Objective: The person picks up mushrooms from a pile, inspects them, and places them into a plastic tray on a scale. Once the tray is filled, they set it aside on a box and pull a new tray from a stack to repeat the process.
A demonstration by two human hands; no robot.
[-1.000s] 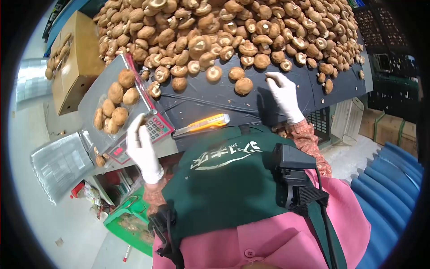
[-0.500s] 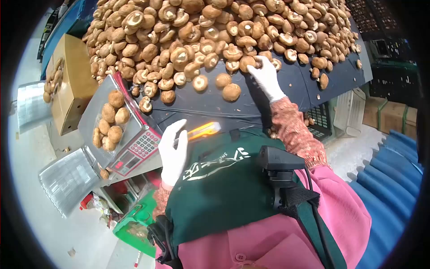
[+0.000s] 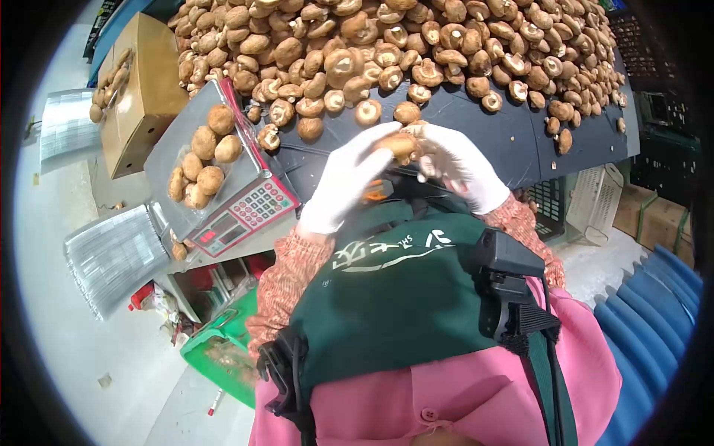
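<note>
Both hands wear white gloves and meet in front of my chest over the near edge of the dark table point(image 3: 513, 141). My right hand point(image 3: 457, 167) and my left hand point(image 3: 346, 182) together hold one brown mushroom point(image 3: 398, 143) between their fingers. A large heap of brown mushrooms point(image 3: 416, 44) covers the far part of the table. To the left, a scale point(image 3: 223, 186) carries a clear tray with several mushrooms point(image 3: 201, 160).
An orange utility knife point(image 3: 374, 195) lies mostly hidden under my hands. A cardboard box point(image 3: 141, 89) stands at the far left, stacks of clear trays point(image 3: 111, 256) lie below the scale, and a green basket point(image 3: 219, 364) sits on the floor. Blue crates point(image 3: 654, 312) are at right.
My right hand took a mushroom from the heap and drew it back toward me. My left hand rose from beside the scale and closed on the same mushroom.
</note>
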